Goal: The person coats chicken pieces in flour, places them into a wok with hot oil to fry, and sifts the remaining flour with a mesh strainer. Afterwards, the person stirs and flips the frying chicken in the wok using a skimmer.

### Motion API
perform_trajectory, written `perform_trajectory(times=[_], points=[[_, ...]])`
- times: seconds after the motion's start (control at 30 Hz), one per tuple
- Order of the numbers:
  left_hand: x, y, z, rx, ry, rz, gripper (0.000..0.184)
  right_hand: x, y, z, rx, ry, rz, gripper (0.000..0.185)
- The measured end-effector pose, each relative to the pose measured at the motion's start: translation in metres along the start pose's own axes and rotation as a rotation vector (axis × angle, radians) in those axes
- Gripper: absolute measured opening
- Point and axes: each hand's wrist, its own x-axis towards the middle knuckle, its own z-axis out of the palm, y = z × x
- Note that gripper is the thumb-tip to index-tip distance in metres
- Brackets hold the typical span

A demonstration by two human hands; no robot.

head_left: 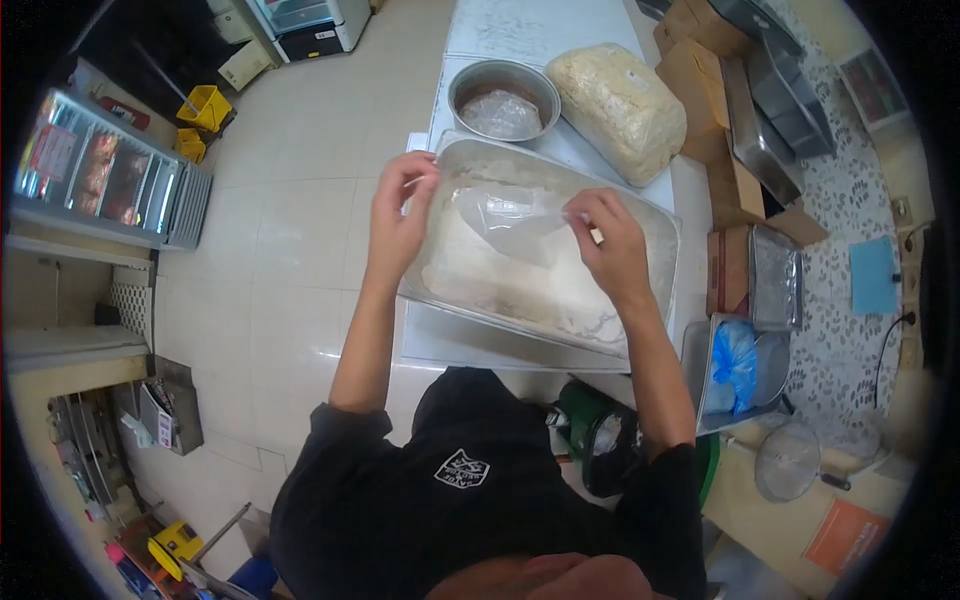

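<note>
Handling of a clear plastic bag above a deep metal tray, seen from the wearer's head. The tray stood at the near end of the white tabletop, reaching from about its left edge to about its right edge. Inside lay loose white powder, spread unevenly across the floor of the tray and thinner toward the near right corner.

The right hand held the right end of the bag in a narrow pinch of thumb and fingertips. The left hand was raised by the tray's far left corner, its fingers curled; whether they gripped any of the film could not be told. The bag hung over the middle of the tray, nearer the far rim; contact with the powder could not be made out.

Stage of the work: the powder was already in the tray, and the bag was out and in hand. It looked thin and slack, probably without contents. Its handling was judged unfinished, as it was not yet set down. Beyond the far rim stood a round bowl containing a plastic-wrapped lump, and toward the tabletop's right edge a bulky wrapped sack.
</note>
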Motion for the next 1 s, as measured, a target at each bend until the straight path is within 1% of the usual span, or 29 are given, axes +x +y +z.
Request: perform_trajectory(times=[0.07,0.1,0.2,0.23,0.27,0.37,0.47,0.53,0.57,0.63,0.67,0.7,0.73,0.77,0.8,0.9,0.93,1.0], points=[[0.000,-0.007,-0.007,-0.130,0.071,-0.110,0.012,0.002,0.007,-0.001,0.000,0.036,0.009,0.008],[-0.003,-0.011,-0.013,-0.074,0.079,-0.143,0.017,-0.002,0.011,0.000,-0.023,0.057,-0.001,0.009],[-0.017,-0.025,-0.026,0.107,0.117,-0.245,0.021,-0.009,0.024,0.000,-0.083,0.133,-0.032,0.009],[-0.021,-0.032,-0.030,0.169,0.122,-0.295,0.027,-0.011,0.026,0.000,-0.097,0.167,-0.036,0.009],[-0.024,-0.040,-0.031,0.202,0.116,-0.321,0.029,-0.010,0.030,-0.003,-0.114,0.195,-0.051,0.009],[-0.032,-0.062,-0.035,0.290,0.058,-0.401,0.033,-0.018,0.048,-0.003,-0.085,0.228,0.046,0.009],[-0.039,-0.072,-0.026,0.307,0.017,-0.482,0.035,-0.030,0.059,-0.006,-0.015,0.362,0.129,0.009],[-0.046,-0.070,-0.014,0.291,0.024,-0.538,0.037,-0.046,0.075,-0.016,-0.016,0.461,0.295,0.008],[-0.050,-0.077,-0.015,0.308,0.015,-0.527,0.037,-0.059,0.083,-0.020,-0.017,0.514,0.381,0.008],[-0.055,-0.103,-0.022,0.314,-0.020,-0.502,0.038,-0.101,0.110,-0.026,0.250,0.686,0.519,0.010],[-0.057,-0.103,-0.022,0.250,0.007,-0.539,0.038,-0.129,0.124,-0.036,0.366,0.781,0.580,0.011],[-0.059,-0.106,-0.022,0.181,0.020,-0.583,0.039,-0.156,0.130,-0.044,0.500,0.893,0.587,0.012],[-0.060,-0.119,-0.028,0.175,0.003,-0.598,0.041,-0.182,0.128,-0.052,0.517,0.988,0.605,0.012],[-0.064,-0.144,-0.041,0.100,-0.024,-0.550,0.042,-0.207,0.124,-0.060,0.531,1.086,0.621,0.013],[-0.062,-0.112,-0.026,0.012,-0.036,-0.641,0.042,-0.238,0.119,-0.073,0.550,1.180,0.630,0.013],[-0.056,-0.100,-0.016,0.090,-0.070,-0.691,0.045,-0.324,0.093,-0.097,0.631,1.470,0.612,0.011],[-0.054,-0.099,-0.014,0.133,-0.052,-0.703,0.047,-0.350,0.081,-0.103,0.584,1.550,0.633,0.011],[-0.052,-0.102,-0.022,0.257,-0.100,-0.651,0.048,-0.417,0.057,-0.108,0.496,1.667,0.673,0.011]])
